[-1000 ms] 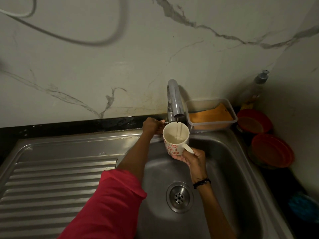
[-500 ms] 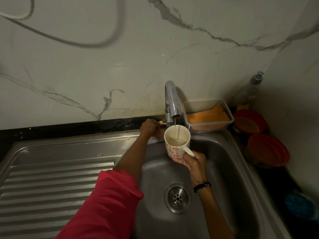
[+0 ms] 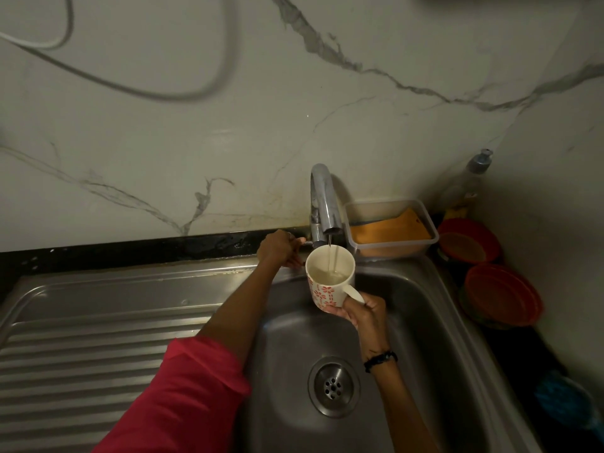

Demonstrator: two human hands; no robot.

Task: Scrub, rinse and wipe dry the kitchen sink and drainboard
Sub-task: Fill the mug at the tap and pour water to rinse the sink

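The tap [image 3: 323, 204] serves as reference throughout. The right hand [image 3: 361, 313] grasps a mug [image 3: 330, 277] by its handle, fingers curled round it, and holds the mug upright directly beneath the spout, so that the thin stream of water [image 3: 332, 258] falls into it; the mug appears roughly a third to half full. The left hand [image 3: 281, 250] is just left of the tap's base, fingers closed around the lever [image 3: 305, 241], presumably to regulate or stop the flow. The sink [image 3: 425, 308] lies below and in front of the tap, its drain [image 3: 333, 385] uncovered and the basin showing no foam. The drainboard [image 3: 98, 322] extends left of the tap, its ridges bare. Judgement: this is water collection for rinsing, the mug serving to carry water to areas the spout cannot reach. A clear tub [image 3: 390, 227] holding an orange cloth sits immediately right of the tap; stacked red bowls [image 3: 500, 292] and a dispenser bottle [image 3: 470, 181] stand further right. Compared with half a second earlier, both grips and the mug's position under the spout are unchanged; the water level shows no clear rise.
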